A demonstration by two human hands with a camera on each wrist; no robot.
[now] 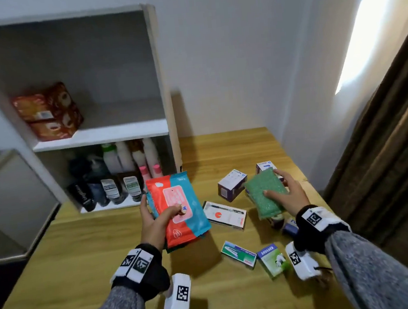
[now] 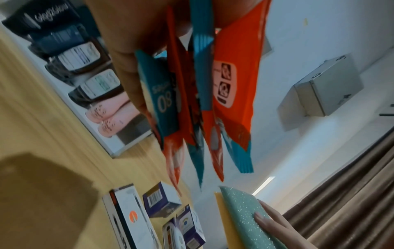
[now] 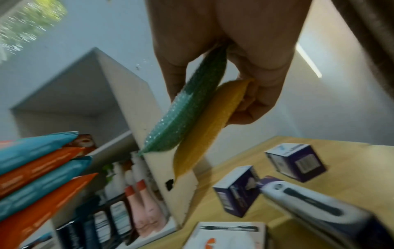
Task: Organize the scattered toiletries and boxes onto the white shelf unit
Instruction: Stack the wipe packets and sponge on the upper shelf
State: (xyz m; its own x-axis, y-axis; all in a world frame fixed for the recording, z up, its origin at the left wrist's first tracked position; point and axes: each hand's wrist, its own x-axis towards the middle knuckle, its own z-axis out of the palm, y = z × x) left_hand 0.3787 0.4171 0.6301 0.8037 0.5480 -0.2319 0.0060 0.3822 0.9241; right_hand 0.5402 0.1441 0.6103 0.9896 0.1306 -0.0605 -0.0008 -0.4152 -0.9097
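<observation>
My left hand [image 1: 154, 220] grips a stack of orange-and-teal wet-wipe packs [image 1: 178, 207] above the wooden table, just in front of the white shelf unit [image 1: 100, 137]. In the left wrist view the wipe packs [image 2: 213, 94] hang edge-on below the fingers. My right hand [image 1: 287, 193] pinches a green sponge [image 1: 265, 193] with a yellow one behind it; the right wrist view shows the green sponge [image 3: 192, 107] and the yellow sponge [image 3: 209, 128] held together. Scattered boxes lie on the table below both hands.
The shelf's top level holds orange tissue packs [image 1: 47, 113]; its lower level is filled with bottles [image 1: 115, 178]. On the table lie a pen box [image 1: 225, 213], purple boxes [image 1: 232, 184], a staples box [image 1: 238, 253] and a green-and-blue box [image 1: 272, 260]. A brown curtain [image 1: 387, 160] hangs at the right.
</observation>
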